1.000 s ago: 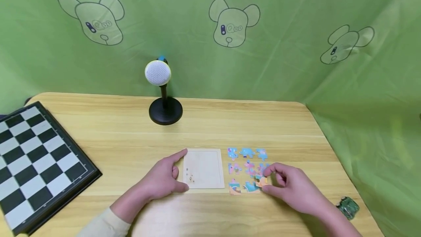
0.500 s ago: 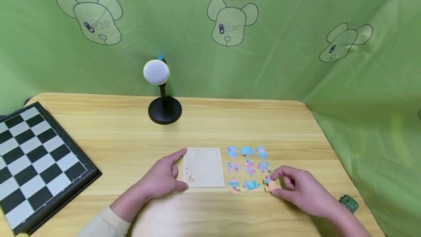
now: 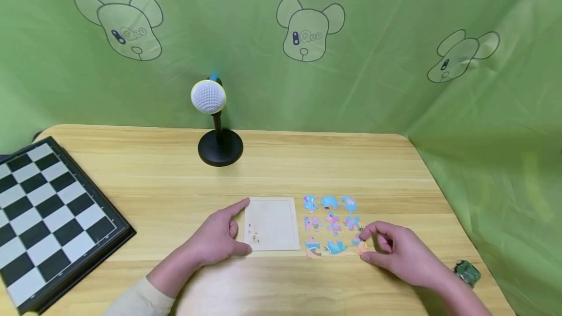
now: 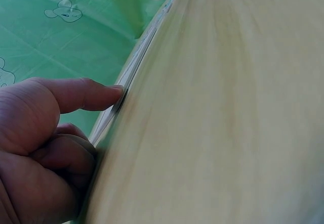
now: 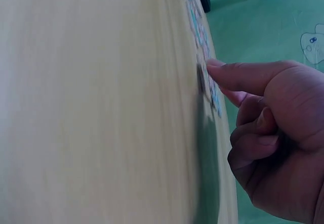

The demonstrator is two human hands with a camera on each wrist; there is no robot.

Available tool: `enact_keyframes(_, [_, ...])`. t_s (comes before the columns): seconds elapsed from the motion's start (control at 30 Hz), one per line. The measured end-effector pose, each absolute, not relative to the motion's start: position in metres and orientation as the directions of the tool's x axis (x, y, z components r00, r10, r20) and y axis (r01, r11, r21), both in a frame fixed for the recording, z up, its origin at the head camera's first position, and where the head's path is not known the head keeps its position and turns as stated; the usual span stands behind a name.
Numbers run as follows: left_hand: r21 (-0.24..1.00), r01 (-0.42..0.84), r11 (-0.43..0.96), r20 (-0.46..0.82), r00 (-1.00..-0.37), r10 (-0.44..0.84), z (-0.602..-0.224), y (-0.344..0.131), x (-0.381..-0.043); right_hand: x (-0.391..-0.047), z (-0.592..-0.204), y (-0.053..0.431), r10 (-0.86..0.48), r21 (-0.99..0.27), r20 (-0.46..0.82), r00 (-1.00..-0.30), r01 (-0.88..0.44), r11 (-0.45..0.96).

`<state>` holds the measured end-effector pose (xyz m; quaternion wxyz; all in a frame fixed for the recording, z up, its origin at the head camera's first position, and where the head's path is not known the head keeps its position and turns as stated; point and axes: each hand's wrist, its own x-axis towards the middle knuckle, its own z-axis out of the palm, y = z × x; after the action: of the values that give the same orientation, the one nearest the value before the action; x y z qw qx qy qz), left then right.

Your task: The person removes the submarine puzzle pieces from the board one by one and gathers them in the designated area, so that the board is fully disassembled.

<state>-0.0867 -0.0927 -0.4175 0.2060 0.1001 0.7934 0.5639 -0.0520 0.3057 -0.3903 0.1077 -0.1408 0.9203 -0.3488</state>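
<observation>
A pale, square puzzle tray (image 3: 272, 223) lies on the table in the head view. My left hand (image 3: 217, 235) is at its left side, with index fingertip and thumb tip pressing on the two left corners and the other fingers curled. Right of the tray, several colourful jigsaw pieces (image 3: 332, 222) are laid out in three rows. At the right end of the nearest row, my right hand (image 3: 399, 252) pinches an orange and pink jigsaw piece (image 3: 359, 246) between thumb and index finger. Its right part is partly hidden by the fingertips. In the right wrist view the pieces appear edge-on.
A toy microphone (image 3: 210, 97) on a round black stand (image 3: 220, 148) stands behind the tray. A black-and-white chessboard (image 3: 57, 213) occupies the left side. Near the right edge of the wooden table (image 3: 320, 165) is a small dark green object (image 3: 467, 273). Green cloth (image 3: 395, 62) hangs behind.
My right hand has drawn the orange and pink jigsaw piece rightward, out from over its neighbours, and lowered it at the row's end. The left hand and tray have stayed in place.
</observation>
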Motion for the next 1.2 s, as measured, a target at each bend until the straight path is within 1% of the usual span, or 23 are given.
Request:
enact_keyframes(0.2, [0.931, -0.074, 0.357, -0.218, -0.898, 0.382, -0.416, -0.094, -0.086, -0.054, -0.396, 0.288, -0.365, -0.708, -0.058, -0.929, -0.219, 0.672])
enact_keyframes(0.57, [0.934, -0.078, 0.35, -0.221, -0.893, 0.391, -0.418, -0.094, -0.086, -0.053, -0.399, 0.266, -0.412, -0.679, -0.045, -0.91, -0.275, 0.681])
enact_keyframes(0.83, [0.934, -0.075, 0.348, -0.219, -0.893, 0.394, -0.418, -0.092, -0.086, -0.051, -0.397, 0.267, -0.389, -0.661, -0.059, -0.919, -0.256, 0.706])
enact_keyframes(1.03, [0.938, -0.078, 0.338, -0.219, -0.889, 0.402, -0.418, -0.093, -0.087, -0.052, -0.399, 0.266, -0.388, -0.68, -0.058, -0.92, -0.248, 0.69])
enact_keyframes(1.13, [0.943, -0.089, 0.32, -0.219, -0.892, 0.396, -0.418, -0.096, -0.085, -0.054, -0.399, 0.259, -0.388, -0.675, -0.029, -0.921, -0.268, 0.688])
enact_keyframes(1.2, [0.948, -0.094, 0.303, -0.214, -0.895, 0.391, -0.418, -0.098, -0.084, -0.055, -0.397, 0.25, -0.387, -0.656, 0.02, -0.922, -0.305, 0.691])
